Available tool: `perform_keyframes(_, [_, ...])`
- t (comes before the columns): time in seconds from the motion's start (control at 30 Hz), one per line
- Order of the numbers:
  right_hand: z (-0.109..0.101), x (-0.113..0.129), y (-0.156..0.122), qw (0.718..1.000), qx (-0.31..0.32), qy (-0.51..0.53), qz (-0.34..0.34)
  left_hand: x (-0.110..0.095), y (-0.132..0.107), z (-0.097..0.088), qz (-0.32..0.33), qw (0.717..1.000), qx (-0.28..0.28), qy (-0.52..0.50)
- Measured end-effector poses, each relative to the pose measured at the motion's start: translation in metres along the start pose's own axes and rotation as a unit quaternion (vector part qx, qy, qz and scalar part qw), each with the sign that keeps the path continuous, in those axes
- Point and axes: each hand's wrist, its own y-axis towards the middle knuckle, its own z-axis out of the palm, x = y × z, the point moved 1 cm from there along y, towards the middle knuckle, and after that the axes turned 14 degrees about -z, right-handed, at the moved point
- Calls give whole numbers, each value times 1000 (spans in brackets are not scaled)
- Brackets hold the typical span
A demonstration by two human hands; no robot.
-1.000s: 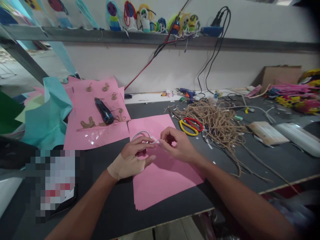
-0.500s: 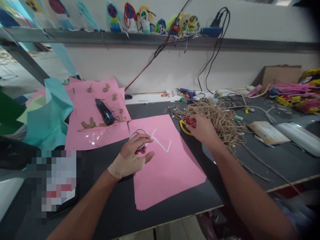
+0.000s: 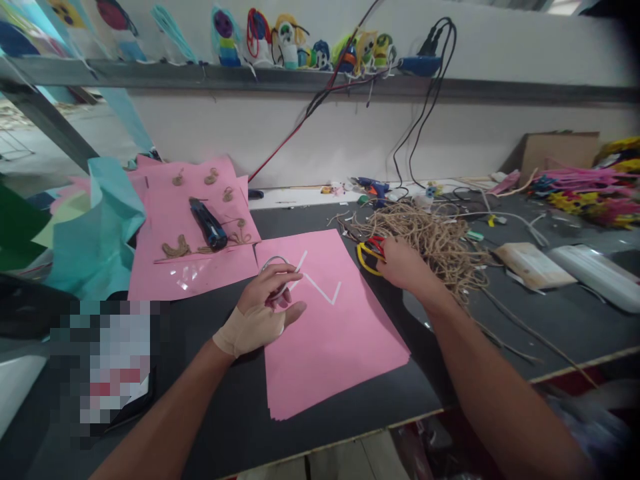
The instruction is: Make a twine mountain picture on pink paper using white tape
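Observation:
A stack of pink paper sheets [image 3: 335,347] lies in front of me, with a bent white strip [image 3: 320,288] zigzagging across its upper part. At the stack's left edge, my left hand [image 3: 267,303], a beige wrap around its wrist, curls its fingers about a thin whitish loop [image 3: 274,260]. The loop is partly hidden by the fingers, and the thumb points right over the paper. Right of the stack, my right hand [image 3: 401,262] is closed at the red and yellow handles of a pair of scissors [image 3: 369,259]. The scissor blades point away, beside a tangled heap of brown twine [image 3: 445,240].
On the left, a black utility knife [image 3: 208,223] and small twine coils lie on more pink sheets [image 3: 150,280]. Behind are a blue glue gun [image 3: 376,189] and cables. A shelf [image 3: 300,77] with small dolls runs above. Wrapped packets [image 3: 535,263] lie right.
My right hand has shifted slightly down and right around the scissor handles, showing more of both loops. My left hand has barely moved, while the white strip at its fingertips has tilted up.

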Motion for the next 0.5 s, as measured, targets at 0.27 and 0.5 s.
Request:
perform_keyframes(0.27, [-3, -3, 4, 953, -85, 278, 86, -3, 0, -1, -31, 999, -23, -38])
perform_keyframes(0.5, [-15, 13, 4, 793, -64, 600, 88, -5, 0, -4, -49, 997, -35, -45])
